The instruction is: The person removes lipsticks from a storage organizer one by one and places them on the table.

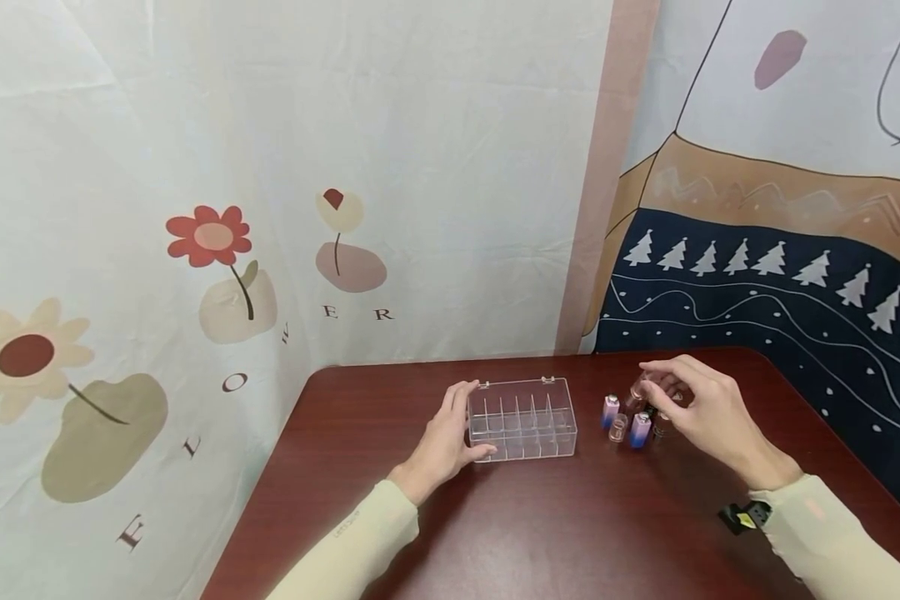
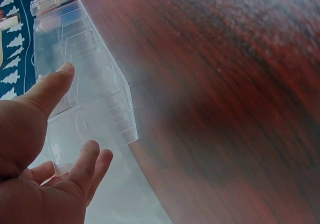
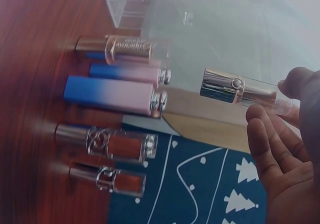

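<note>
My left hand (image 1: 441,433) grips the left end of a clear, divided plastic box (image 1: 522,442), thumb at the front and fingers toward the back. The left wrist view shows the thumb over the transparent box (image 2: 92,89). Raised above a cluster of lip tubes, my right hand (image 3: 285,159) pinches a lipstick tube (image 3: 222,86) with a shiny metallic end and a clear end. Below it stand two blue-to-pink tubes (image 3: 110,94), a clear tube with gold lettering (image 3: 127,49) and two reddish-brown tubes with silver bands (image 3: 125,145).
Everything stands on a dark red wooden table (image 1: 540,525), the tubes just right of the box. Behind the table hang a pale flower-printed cloth (image 1: 450,208) and a dark blue cloth with white trees (image 1: 720,308). A dark device (image 1: 746,517) sits at the right wrist.
</note>
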`<state>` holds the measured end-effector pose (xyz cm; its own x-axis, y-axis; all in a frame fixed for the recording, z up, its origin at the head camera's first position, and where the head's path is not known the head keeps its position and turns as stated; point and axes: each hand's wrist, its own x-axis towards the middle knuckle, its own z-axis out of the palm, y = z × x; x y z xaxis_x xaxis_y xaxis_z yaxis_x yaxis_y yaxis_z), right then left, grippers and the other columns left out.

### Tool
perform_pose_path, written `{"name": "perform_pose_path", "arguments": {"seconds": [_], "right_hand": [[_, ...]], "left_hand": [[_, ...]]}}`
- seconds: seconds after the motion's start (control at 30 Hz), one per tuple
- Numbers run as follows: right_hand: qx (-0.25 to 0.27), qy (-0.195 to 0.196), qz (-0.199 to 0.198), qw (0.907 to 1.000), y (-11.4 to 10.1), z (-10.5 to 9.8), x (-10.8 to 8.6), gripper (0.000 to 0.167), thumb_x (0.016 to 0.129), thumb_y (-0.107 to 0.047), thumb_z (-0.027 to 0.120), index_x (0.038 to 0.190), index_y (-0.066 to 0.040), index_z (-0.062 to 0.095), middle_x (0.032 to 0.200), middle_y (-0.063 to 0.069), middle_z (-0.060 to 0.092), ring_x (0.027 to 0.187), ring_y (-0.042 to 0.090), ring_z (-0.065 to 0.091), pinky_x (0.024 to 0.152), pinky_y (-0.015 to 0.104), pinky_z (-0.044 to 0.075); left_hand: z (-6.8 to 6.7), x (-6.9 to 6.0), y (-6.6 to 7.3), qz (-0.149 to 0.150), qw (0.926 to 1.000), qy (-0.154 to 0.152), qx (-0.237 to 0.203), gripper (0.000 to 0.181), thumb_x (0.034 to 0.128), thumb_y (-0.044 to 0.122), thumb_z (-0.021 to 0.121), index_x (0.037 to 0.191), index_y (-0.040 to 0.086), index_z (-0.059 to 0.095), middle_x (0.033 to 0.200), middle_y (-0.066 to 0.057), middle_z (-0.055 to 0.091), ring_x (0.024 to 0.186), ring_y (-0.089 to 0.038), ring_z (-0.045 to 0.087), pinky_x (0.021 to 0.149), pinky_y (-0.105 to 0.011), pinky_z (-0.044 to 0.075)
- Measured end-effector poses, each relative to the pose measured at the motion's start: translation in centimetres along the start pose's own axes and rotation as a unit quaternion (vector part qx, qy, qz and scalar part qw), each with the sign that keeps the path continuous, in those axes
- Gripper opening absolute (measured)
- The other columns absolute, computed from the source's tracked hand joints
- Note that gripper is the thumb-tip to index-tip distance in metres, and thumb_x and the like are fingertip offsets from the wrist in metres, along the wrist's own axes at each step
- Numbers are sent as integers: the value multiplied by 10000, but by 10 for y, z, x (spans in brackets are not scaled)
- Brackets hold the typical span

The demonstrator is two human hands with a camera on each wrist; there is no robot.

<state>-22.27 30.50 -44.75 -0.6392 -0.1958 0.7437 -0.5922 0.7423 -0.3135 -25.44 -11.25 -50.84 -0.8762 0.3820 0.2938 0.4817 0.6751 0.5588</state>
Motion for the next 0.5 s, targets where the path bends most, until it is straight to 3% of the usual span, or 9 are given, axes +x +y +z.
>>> {"name": "perform_pose_path", "arguments": {"seconds": [0.13,0.5], "right_hand": [[-84,39,25,10000,5,-5,-3,533,798,64,1010,1282,-95,853,1013,2,823,817,5,672,808,-13,524],[-319,152,118,9993,16,-19,-8,499,811,69,987,1269,-84,863,994,15,812,809,60,680,811,4,521]], "left_hand": [[0,0,0,-42,10000,-13,-11,1127,862,162,1062,1744,23,374,1743,-224,450,1205,-426,827,1042,-581,706],[1,0,-1,-31,10000,10,25,1136,859,173,1067,1745,21,372,1737,-222,455,1150,-400,835,1043,-597,700]]}}
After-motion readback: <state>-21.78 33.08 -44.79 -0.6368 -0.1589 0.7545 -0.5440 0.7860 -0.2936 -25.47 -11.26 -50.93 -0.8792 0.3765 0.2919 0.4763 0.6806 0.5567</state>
